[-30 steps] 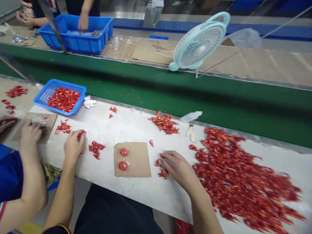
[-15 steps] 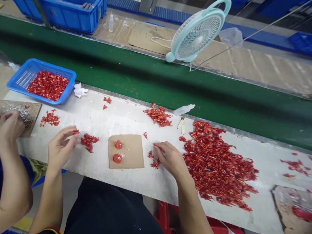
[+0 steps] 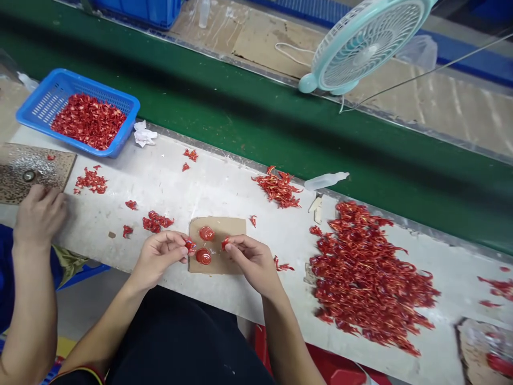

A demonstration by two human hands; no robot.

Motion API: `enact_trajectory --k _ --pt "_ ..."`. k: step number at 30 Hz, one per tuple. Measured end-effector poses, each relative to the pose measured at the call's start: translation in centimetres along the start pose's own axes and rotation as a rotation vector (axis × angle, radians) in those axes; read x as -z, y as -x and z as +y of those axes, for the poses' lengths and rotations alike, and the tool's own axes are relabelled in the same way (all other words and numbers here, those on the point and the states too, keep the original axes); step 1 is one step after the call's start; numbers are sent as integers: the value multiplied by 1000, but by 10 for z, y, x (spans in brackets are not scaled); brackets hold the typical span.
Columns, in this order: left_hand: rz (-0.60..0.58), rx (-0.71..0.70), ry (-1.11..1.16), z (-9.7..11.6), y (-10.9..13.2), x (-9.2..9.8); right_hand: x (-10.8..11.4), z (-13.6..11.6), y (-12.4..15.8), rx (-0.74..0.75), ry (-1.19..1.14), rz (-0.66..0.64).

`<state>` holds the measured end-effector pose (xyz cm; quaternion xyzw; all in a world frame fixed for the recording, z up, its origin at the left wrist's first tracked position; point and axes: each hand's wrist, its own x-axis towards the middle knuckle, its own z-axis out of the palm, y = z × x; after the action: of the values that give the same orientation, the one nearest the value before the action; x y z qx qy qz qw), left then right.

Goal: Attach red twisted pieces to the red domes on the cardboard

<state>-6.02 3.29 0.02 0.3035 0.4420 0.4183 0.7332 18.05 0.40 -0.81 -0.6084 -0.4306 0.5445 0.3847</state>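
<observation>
My left hand pinches a small red piece at the left edge of a cardboard square. Over the right part of that cardboard, my right hand holds another small red piece between thumb and fingertips. Two round red discs lie on the cardboard between the hands. A little cluster of red pieces sits just beyond my left hand. To the right of my right hand are a few thin red pieces and a large heap of them.
A blue basket of red pieces stands at the left. A person's hand is near a speckled board. A white bottle lies by the green belt. A fan stands beyond it.
Both hands have come in over the cardboard, my left from the left and my right from the right. The view has shifted slightly. The other person's hand has moved off the speckled board.
</observation>
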Motion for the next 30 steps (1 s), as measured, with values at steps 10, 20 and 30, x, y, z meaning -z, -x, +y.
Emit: enact_trajectory --k 10,20,30 --pt "26 13 -32 -18 0 7 -11 5 -18 -102 -94 36" --pt "17 5 -47 -16 1 6 -26 -1 -24 -72 -40 109" --pt "57 87 -46 -20 -2 6 -30 -4 -23 -116 -164 38"
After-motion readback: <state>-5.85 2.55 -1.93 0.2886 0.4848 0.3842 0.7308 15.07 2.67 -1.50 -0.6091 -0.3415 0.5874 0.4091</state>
